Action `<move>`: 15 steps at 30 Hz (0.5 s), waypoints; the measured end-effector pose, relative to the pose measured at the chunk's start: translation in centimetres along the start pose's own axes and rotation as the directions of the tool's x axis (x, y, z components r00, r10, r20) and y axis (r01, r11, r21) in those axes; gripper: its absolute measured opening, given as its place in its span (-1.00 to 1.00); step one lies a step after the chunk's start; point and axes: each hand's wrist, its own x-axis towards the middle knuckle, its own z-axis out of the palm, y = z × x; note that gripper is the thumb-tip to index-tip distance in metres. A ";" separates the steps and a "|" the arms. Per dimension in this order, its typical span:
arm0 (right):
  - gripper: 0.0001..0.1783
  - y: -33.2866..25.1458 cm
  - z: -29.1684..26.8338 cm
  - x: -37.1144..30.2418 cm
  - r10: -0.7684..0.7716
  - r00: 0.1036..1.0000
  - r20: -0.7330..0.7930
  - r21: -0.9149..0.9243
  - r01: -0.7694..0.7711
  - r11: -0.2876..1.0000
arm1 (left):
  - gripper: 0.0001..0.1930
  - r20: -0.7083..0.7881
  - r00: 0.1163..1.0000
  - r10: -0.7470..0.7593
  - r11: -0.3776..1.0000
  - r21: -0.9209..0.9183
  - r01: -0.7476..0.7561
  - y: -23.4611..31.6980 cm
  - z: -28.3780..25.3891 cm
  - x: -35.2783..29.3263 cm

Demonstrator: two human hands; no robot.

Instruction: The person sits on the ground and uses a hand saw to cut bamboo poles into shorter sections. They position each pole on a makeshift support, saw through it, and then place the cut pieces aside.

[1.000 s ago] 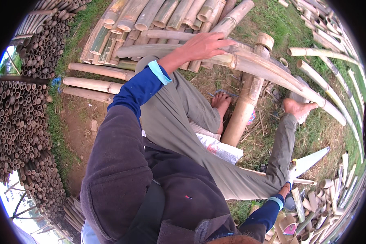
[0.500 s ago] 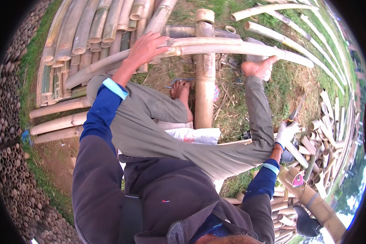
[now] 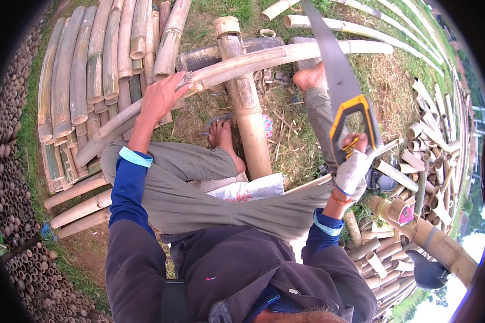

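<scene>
A long pale bamboo pole (image 3: 258,62) lies crosswise in front of me, its left part reaching over my left leg. It rests across a thick upright-looking bamboo post (image 3: 248,126) on the ground. My left hand (image 3: 164,97) is closed around the pole, left of that post. A bare right foot (image 3: 310,78) is against the pole's underside farther right. In my right hand (image 3: 354,164), which wears a white glove with bare fingertips, is the yellow-and-black handle of a hand saw (image 3: 337,75). Its blade points away from me and passes over the pole in the picture; contact cannot be made out.
Stacked bamboo poles (image 3: 91,59) stand at the far left, with bundled bamboo ends (image 3: 32,280) below. Cut bamboo pieces (image 3: 382,264) are heaped at the right beside a thick bamboo beam (image 3: 442,247) with a dark cap (image 3: 428,271). A white sack (image 3: 248,188) lies between my legs.
My right hand has brought the saw up and inward from beside my right knee. My left hand keeps its hold on the pole. The whole view has shifted a little.
</scene>
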 end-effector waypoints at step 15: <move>-0.42 8.3 1.8 2.0 0.008 0.947 0.322 0.003 -0.010 1.000 | -0.48 0.069 0.995 -0.078 0.997 0.018 0.077 0.1 0.0 0.1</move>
